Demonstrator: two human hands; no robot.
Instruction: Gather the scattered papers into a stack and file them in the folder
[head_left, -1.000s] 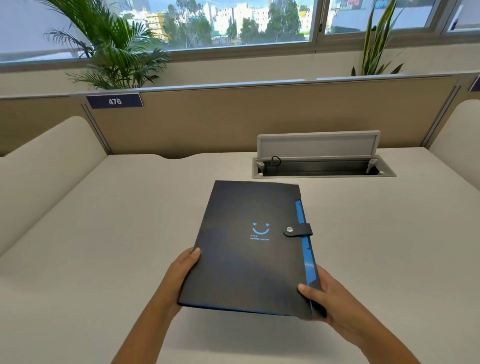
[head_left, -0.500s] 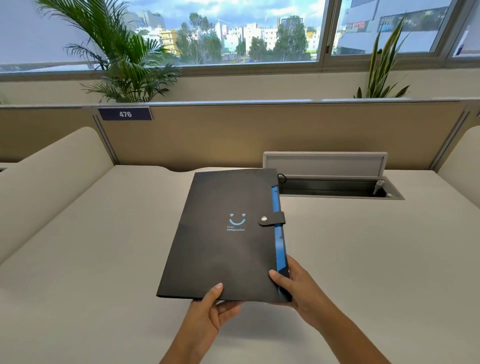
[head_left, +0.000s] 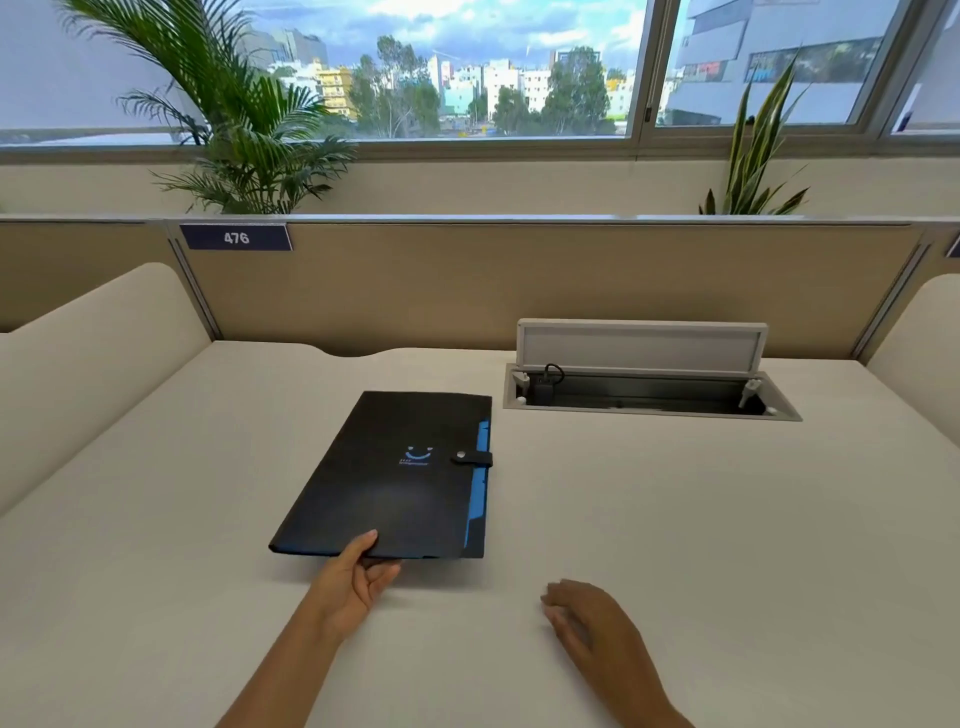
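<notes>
On desk (head_left: 675, 519): left hand (head_left: 358, 577) pinches folder (head_left: 395, 483); right hand (head_left: 587, 618) blurred, loose, empty.

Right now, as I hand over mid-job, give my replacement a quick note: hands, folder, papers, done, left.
Left hand: pinches the near edge of the black folder, thumb on top.
Right hand: holds nothing, fingers relaxed, low over the desk, apart from the folder.
Folder: on the desk, left of the open cable tray, its snap strap fastened; near edge looks slightly lifted.
Papers: no loose sheets in view.
Done: folder is closed; whether the papers are inside cannot be seen.
Left: probably only release the folder.
</notes>
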